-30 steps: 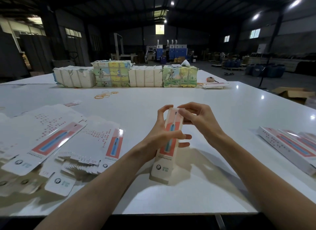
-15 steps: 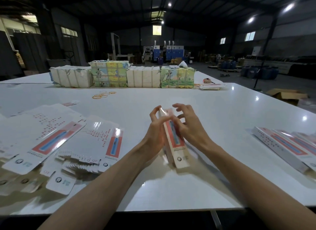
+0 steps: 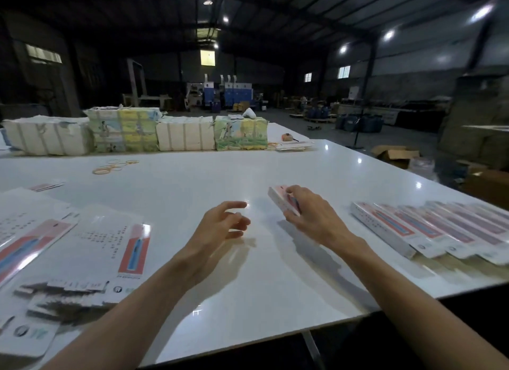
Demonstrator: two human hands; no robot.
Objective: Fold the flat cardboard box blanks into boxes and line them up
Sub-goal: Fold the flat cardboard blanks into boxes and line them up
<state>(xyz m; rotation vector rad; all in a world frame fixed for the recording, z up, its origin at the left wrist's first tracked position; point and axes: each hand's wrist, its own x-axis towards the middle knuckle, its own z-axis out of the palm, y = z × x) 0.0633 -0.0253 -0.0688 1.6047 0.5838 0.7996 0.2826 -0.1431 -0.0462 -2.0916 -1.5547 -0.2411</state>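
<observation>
Step judged: lining up. Grip of right hand point(image 3: 311, 218) curled round folded white-and-red cardboard box point(image 3: 278, 198), above white counter point(image 3: 192, 182), left of row of finished boxes point(image 3: 385, 228). Grip of left hand point(image 3: 217, 229) slack, empty. Next: set down flush beside row.

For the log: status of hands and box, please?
Left hand open, empty. Right hand grips folded box, apart from finished row. Nothing seen between them.
</observation>
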